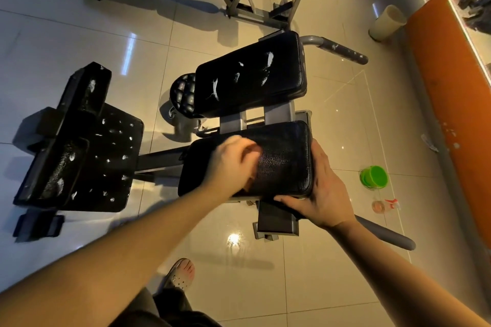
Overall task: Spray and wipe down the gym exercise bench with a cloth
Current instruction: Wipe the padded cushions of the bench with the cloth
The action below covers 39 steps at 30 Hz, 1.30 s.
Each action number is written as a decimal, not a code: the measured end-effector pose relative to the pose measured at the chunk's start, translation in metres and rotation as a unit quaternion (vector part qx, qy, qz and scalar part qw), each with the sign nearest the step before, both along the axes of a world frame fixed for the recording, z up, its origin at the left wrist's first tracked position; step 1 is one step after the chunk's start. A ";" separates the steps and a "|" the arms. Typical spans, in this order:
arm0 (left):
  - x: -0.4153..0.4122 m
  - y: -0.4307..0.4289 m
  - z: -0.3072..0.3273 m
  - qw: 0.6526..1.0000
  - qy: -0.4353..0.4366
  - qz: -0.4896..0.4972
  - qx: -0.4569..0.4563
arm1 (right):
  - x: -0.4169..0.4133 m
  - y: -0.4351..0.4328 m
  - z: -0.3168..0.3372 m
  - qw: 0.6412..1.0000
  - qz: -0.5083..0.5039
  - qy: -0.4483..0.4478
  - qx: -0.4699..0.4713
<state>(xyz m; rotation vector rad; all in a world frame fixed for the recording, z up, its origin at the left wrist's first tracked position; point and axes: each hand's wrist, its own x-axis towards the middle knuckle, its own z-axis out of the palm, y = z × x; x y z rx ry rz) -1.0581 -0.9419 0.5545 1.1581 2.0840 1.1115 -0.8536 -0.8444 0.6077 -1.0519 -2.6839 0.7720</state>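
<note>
Your right hand (pixel 322 188) clasps the right edge of the near bench pad (pixel 287 156), thumb curled along its front, while your blurred left hand (pixel 233 162) lies on top, its grip impossible to tell, the spray bottle (pixel 386 206) sits on the floor to the right, and the far pad (pixel 252 74) shows white streaks.

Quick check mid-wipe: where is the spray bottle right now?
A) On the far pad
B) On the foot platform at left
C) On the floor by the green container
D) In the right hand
C: the spray bottle sits on the floor just beside the green container, to the right of the bench, while the right hand grips only the edge of the near pad.
</note>
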 end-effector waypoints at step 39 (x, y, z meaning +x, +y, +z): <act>0.023 0.036 0.041 0.979 0.001 -0.175 0.107 | 0.001 0.000 0.001 1.000 0.006 -0.001 0.011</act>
